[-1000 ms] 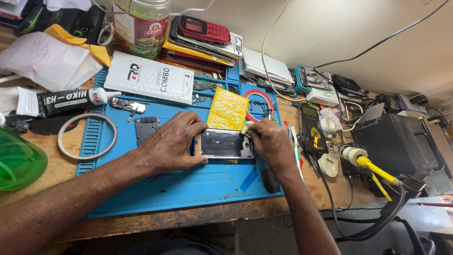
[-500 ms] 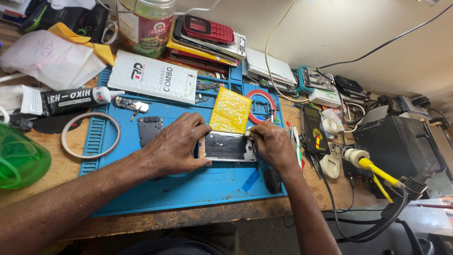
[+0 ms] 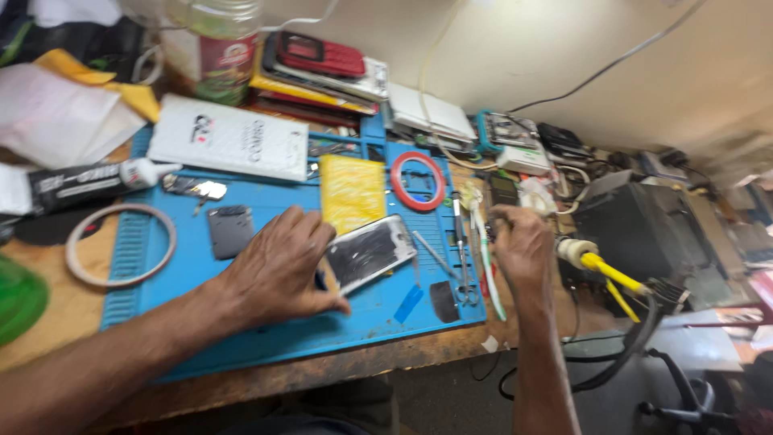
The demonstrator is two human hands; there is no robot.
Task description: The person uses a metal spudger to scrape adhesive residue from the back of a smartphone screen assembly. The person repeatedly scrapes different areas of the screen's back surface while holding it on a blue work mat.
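Fingers of the left hand [image 3: 278, 270] press flat on a phone [image 3: 370, 254] lying tilted on the blue mat [image 3: 266, 330], just below a yellow cloth [image 3: 351, 192]. The right hand [image 3: 523, 250] hovers curled near the tools at the mat's right edge; whether it grips anything is unclear.

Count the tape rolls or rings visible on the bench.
2. A red tape ring lies on the blue mat beside the yellow pad; a pale tape ring straddles the mat's left edge. Clutter may hide others.

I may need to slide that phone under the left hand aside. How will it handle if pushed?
The phone looks flat and rigid, so it should slide rather than roll on the blue mat. Its glossy face seems slippery and probably fragile. The left hand pins one end.
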